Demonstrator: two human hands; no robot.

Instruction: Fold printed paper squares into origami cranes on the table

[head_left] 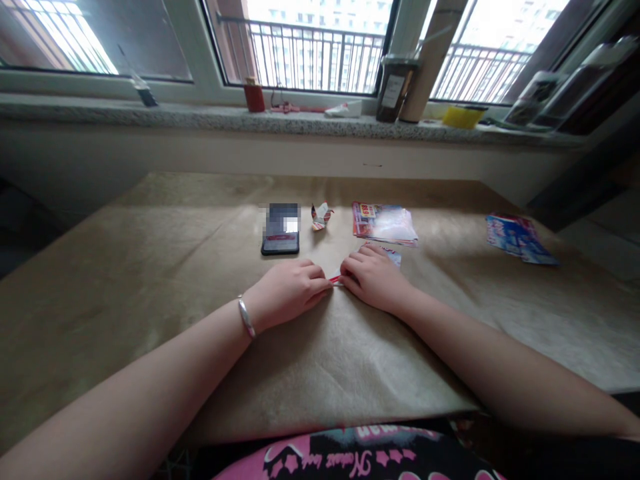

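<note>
A small folded strip of red and white paper [335, 279] shows between my two hands, low over the table. My left hand [297, 288], with a silver bangle on its wrist, pinches the strip's left end. At its right end my right hand [374, 277] closes its fingers on the paper, hiding most of it. A patterned sheet [393, 256] pokes out behind my right hand; whether it belongs to the held piece I cannot tell. Just beyond my hands stands a folded paper crane [321, 217], beside a phone [281, 230] lying on the table.
A stack of colourful printed flyers [385, 223] lies behind my right hand, and more blue flyers [521, 238] are at the far right. The table [125, 287] has a brown cover. Along the windowsill stand a red container [254, 95], a dark jar [395, 90] and a yellow item [463, 117].
</note>
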